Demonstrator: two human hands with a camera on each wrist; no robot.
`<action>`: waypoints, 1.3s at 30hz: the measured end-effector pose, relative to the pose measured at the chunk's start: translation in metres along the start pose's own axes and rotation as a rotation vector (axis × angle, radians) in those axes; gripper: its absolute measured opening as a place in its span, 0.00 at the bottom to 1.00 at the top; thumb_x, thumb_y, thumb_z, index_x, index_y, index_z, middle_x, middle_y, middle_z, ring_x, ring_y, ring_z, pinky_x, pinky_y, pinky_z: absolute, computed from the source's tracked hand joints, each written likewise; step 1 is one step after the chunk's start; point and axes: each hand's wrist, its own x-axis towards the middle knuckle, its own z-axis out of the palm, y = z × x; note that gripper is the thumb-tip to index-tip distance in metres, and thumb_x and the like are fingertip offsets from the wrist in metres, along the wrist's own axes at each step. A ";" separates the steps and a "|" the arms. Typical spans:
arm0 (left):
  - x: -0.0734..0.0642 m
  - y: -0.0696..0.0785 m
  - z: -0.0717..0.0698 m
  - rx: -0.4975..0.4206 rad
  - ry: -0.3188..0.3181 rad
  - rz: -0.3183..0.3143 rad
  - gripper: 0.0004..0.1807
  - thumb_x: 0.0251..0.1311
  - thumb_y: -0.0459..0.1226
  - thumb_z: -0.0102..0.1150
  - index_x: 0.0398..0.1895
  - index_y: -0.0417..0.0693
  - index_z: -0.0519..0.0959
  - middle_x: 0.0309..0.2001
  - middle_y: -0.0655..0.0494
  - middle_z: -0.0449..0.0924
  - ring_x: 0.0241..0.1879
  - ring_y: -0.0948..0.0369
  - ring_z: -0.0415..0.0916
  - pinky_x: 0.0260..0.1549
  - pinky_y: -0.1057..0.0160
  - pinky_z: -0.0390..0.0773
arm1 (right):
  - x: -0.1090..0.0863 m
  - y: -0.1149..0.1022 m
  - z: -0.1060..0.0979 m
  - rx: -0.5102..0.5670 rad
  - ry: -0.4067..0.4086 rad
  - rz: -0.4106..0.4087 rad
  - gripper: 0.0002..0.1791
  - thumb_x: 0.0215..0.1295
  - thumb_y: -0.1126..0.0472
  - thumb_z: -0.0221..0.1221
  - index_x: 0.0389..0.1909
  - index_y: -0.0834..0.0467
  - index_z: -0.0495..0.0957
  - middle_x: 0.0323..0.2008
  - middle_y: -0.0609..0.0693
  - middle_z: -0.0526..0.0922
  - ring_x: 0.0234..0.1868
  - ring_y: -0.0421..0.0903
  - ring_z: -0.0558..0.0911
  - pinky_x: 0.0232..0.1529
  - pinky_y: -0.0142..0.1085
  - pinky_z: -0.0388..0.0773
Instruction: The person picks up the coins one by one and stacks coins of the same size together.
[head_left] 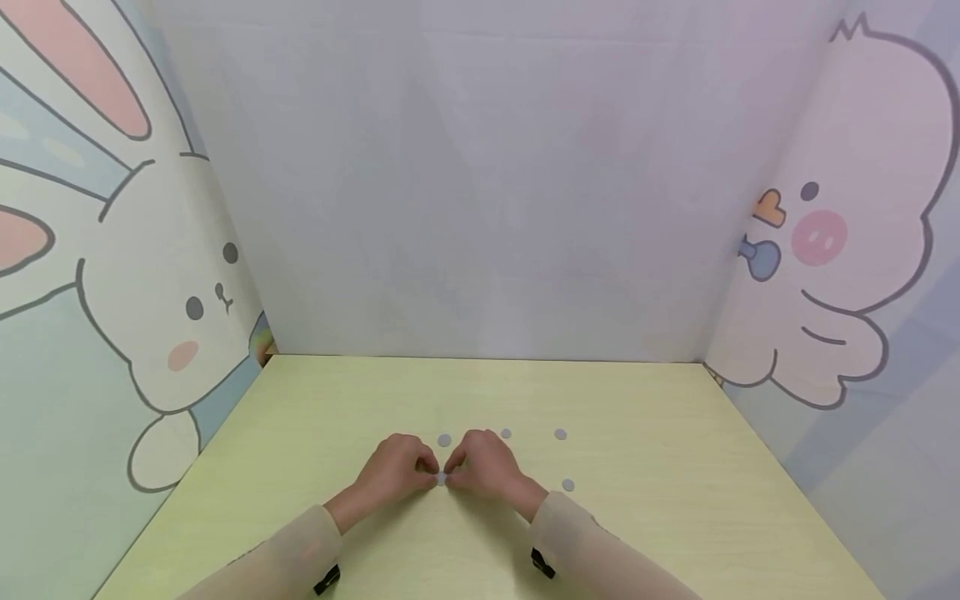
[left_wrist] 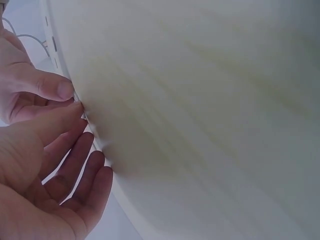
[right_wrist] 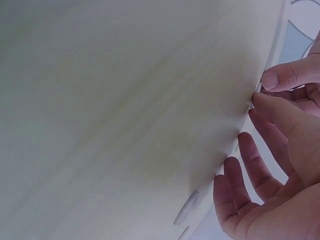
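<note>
A small flat grey disc point(head_left: 441, 480) lies at the table's middle, with both hands meeting over it. At its left edge, the left hand point(head_left: 397, 467) pinches it between thumb and fingertips. Opposite, the right hand point(head_left: 486, 467) pinches the right edge, its thumb close to the left thumb. Fingers mostly cover the disc in both wrist views. The remaining fingertips of each hand rest at the tabletop. Just beyond the hands lies another grey disc point(head_left: 445, 440), and a disc point(right_wrist: 187, 207) also shows past the right fingers in the right wrist view.
More grey discs lie to the right: one disc point(head_left: 506, 433) behind the right hand, another disc point(head_left: 561, 434) farther right, and a disc point(head_left: 568, 485) beside the right wrist. The pale yellow table point(head_left: 637, 417) ends at a white curtain point(head_left: 480, 208). Cartoon-printed cloths flank both sides.
</note>
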 end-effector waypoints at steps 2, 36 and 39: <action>0.000 0.000 0.000 0.000 0.000 0.000 0.06 0.53 0.32 0.80 0.28 0.51 0.91 0.28 0.64 0.87 0.31 0.64 0.80 0.35 0.63 0.79 | 0.000 0.000 0.001 0.000 0.002 -0.003 0.04 0.55 0.60 0.78 0.29 0.47 0.94 0.30 0.36 0.87 0.36 0.34 0.77 0.41 0.31 0.73; -0.014 -0.011 -0.013 -0.020 -0.022 -0.007 0.05 0.55 0.32 0.79 0.29 0.50 0.90 0.29 0.62 0.88 0.30 0.66 0.80 0.35 0.63 0.80 | 0.002 -0.025 0.007 0.039 -0.005 0.017 0.04 0.56 0.61 0.78 0.27 0.48 0.94 0.29 0.37 0.90 0.36 0.34 0.81 0.38 0.29 0.76; -0.017 -0.013 -0.015 -0.022 -0.026 -0.005 0.05 0.55 0.32 0.79 0.29 0.50 0.90 0.28 0.62 0.88 0.30 0.67 0.79 0.35 0.63 0.80 | 0.002 -0.029 0.007 0.058 -0.011 0.024 0.04 0.55 0.62 0.78 0.27 0.49 0.94 0.29 0.37 0.90 0.36 0.34 0.81 0.38 0.30 0.76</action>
